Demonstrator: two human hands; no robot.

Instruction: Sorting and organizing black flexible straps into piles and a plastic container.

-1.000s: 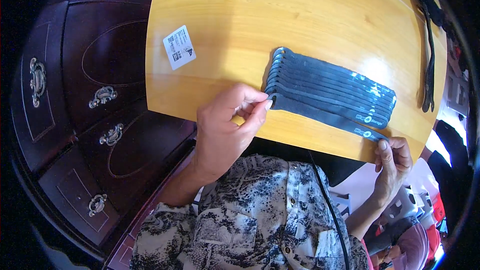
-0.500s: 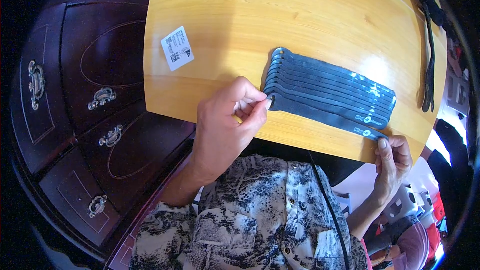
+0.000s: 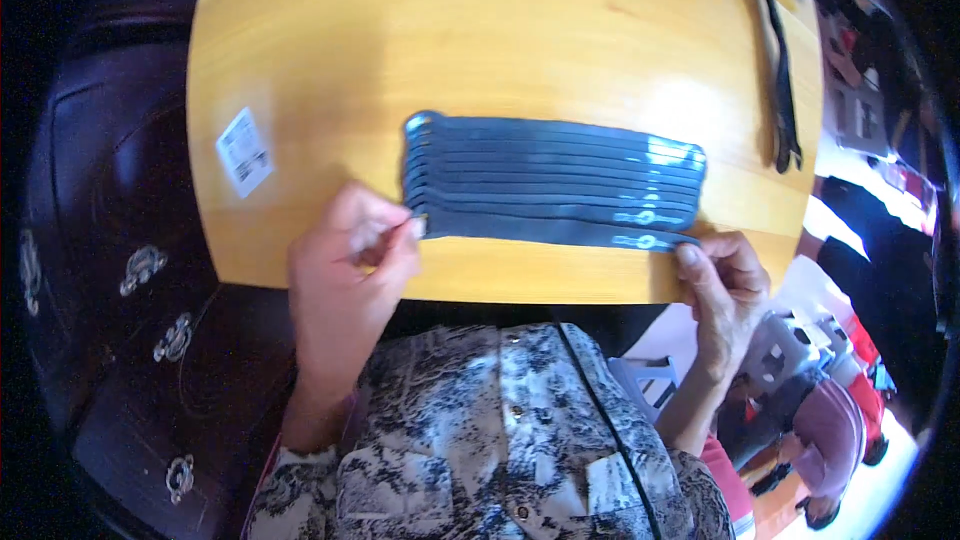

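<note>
Several flat dark straps (image 3: pixel 560 165) lie overlapped in a neat row on the wooden table, each with a slotted end at the left and a pale printed mark near the right. The nearest strap (image 3: pixel 520 228) runs along the front of the row. My left hand (image 3: pixel 345 265) pinches its slotted end between thumb and forefinger, slightly blurred. At the opposite tip, my right hand (image 3: pixel 725 285) has its thumb on top and fingers curled beneath, holding the same strap. It stretches fairly straight between both hands, close against the other straps.
A white printed label (image 3: pixel 244 153) is on the left of the yellow wooden table (image 3: pixel 480 40). Along its right edge lies a long black strap (image 3: pixel 782 100). A dark cabinet (image 3: pixel 100 170) with metal handles stands to the left; people and stools (image 3: pixel 790 350) are at the right.
My view has turned, so the table, straps and hands appear farther left and the strap row looks more level. Both hands keep their hold on the nearest strap.
</note>
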